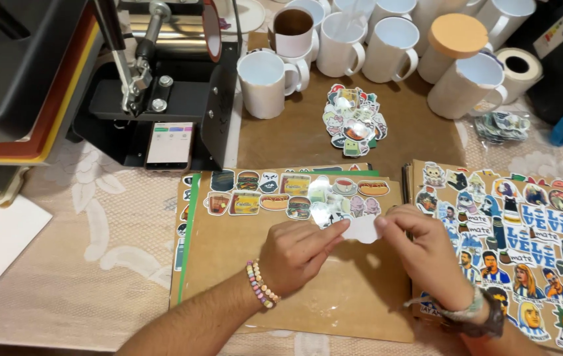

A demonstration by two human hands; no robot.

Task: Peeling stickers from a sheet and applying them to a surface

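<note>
My left hand point(298, 254) and my right hand point(426, 254) pinch a small white sticker backing point(362, 229) between their fingertips, one hand on each side of it. They hover over a brown cardboard sheet point(248, 264) that bears a row of food stickers point(281, 191) along its top edge. A beaded bracelet sits on my left wrist; a dark watch and a pale band are on my right wrist.
A second board covered with stickers point(525, 237) lies at the right. A loose pile of stickers point(354, 122) sits further back, behind it several white mugs point(265, 82). A black heat press point(156, 72) with a phone point(170, 144) stands at the left. A tape roll point(520, 66) is at the far right.
</note>
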